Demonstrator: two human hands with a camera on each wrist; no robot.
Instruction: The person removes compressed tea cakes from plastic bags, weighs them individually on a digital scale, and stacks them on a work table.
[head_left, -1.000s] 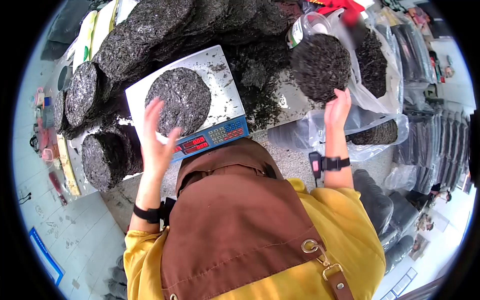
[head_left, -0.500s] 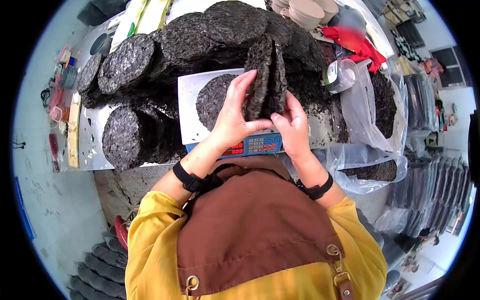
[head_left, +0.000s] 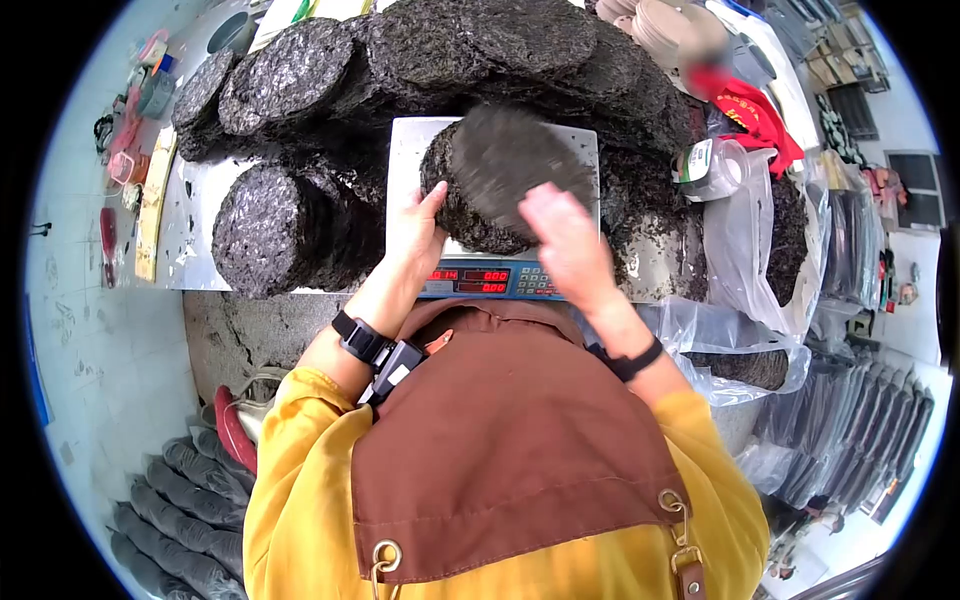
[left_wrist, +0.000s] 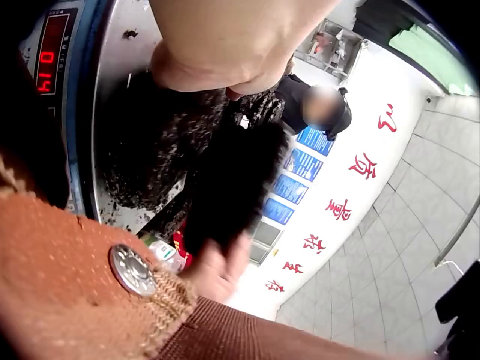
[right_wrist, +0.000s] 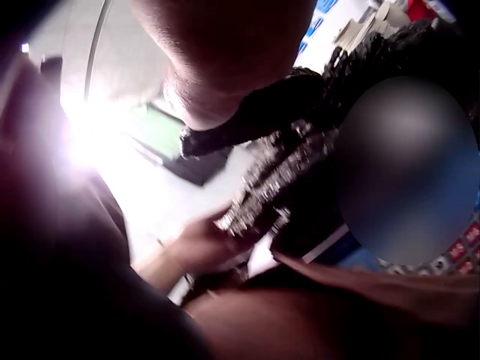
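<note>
On the scale's silver pan point(head_left: 406, 150), a dark, round, flaky disc point(head_left: 465, 215) lies partly hidden under a raised one. My left hand point(head_left: 415, 235) grips the left edge of the lower material, thumb upward; its fingertips are largely hidden. Over it, my right hand point(head_left: 570, 245) holds the blurred, tilted upper disc point(head_left: 515, 165) by its near right edge. The left wrist view shows the raised disc point(left_wrist: 240, 176) with right-hand fingers point(left_wrist: 217, 270) at its edge. In the right wrist view, the left hand point(right_wrist: 199, 246) meets the rough edges of layered discs point(right_wrist: 270, 180).
Overlapping dark discs point(head_left: 430, 45) line the back, and another group point(head_left: 260, 225) stands at the left. To the right are a clear jar point(head_left: 715, 168), plastic bags point(head_left: 735, 235) and red cloth point(head_left: 755, 120). Red digits point(head_left: 490, 276) glow on the scale's front.
The discs held upright between both hands are now lower, over the pan. The right hand has turned the upper disc flatter, while the left hand has moved to the pan's left side.
</note>
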